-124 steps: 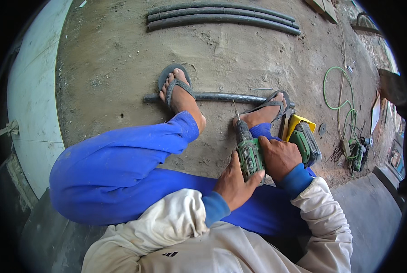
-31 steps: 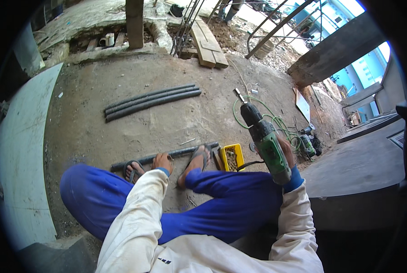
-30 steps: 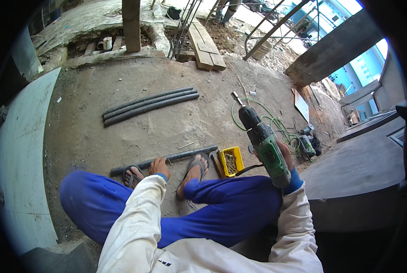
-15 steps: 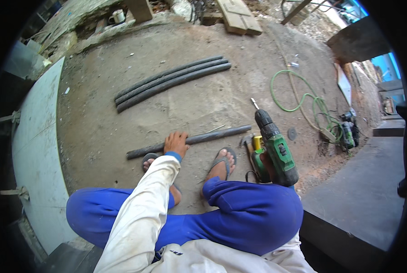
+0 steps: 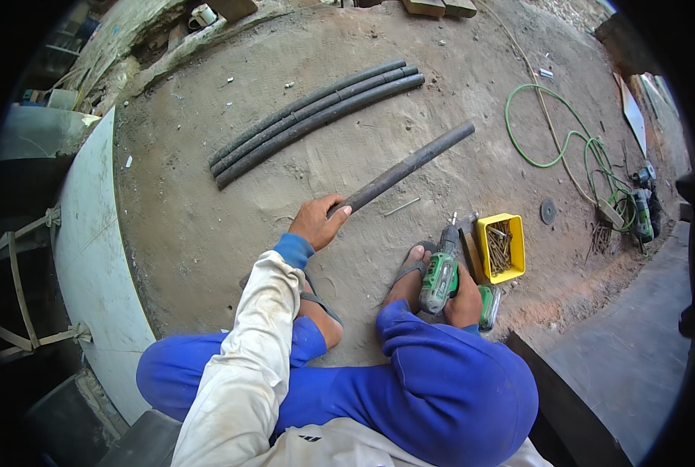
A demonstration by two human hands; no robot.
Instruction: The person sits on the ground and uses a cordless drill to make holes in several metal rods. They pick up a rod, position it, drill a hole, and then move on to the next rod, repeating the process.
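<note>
My left hand is wrapped round a dark round pole, which slants away to the far right. The pole's near end is mostly hidden behind my sleeve. Beside my right foot, my right hand grips a green and black cordless drill by its handle, with the bit pointing away from me. To the drill's right stands a yellow container holding many nails or screws. A single long nail lies on the dirt between the pole and the drill.
Three more dark poles lie side by side farther off. A green cord loops on the right near a green power tool and a dark disc. A pale panel borders the left, a dark slab the right.
The drill has come down beside my right foot, uncovering the nail container and my right hand. My left hand has swung the pole's far end up and away. The view has shifted.
</note>
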